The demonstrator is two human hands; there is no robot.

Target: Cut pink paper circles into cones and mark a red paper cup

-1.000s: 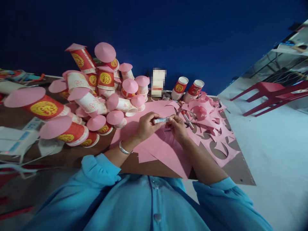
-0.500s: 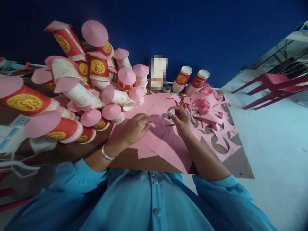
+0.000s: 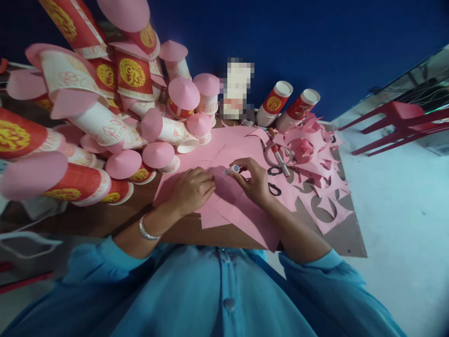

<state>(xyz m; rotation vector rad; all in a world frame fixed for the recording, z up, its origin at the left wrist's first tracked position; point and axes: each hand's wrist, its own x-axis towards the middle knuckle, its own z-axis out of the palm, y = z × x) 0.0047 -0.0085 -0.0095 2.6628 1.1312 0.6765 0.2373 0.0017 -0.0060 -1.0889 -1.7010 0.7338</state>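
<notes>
My right hand (image 3: 255,183) pinches a small white tube (image 3: 235,168), which looks like a glue stick, with its round end facing me. The tube is held just over the pink paper sheets (image 3: 242,215) lying on the table. To its left, my left hand (image 3: 197,189) rests low on the same sheets, fingers curled together. Whether anything is between those fingers is hidden. Scissors with black handles (image 3: 275,189) lie right of my right hand, blades out of sight. Beyond them are a red and white marker (image 3: 281,162) and a clear ring (image 3: 269,152).
Red and white paper cups with pink paper cones (image 3: 158,155) crowd the left side. Two cup stacks (image 3: 274,104) without cones stand at the back. Cut pink scraps (image 3: 317,161) heap on the right. A red stool (image 3: 403,114) stands on the floor beyond the table (image 3: 351,234).
My right hand has moved left and down with the tube, uncovering the scissors' handles. My left hand has curled its fingers and shifted slightly left. The view has moved closer to the table.
</notes>
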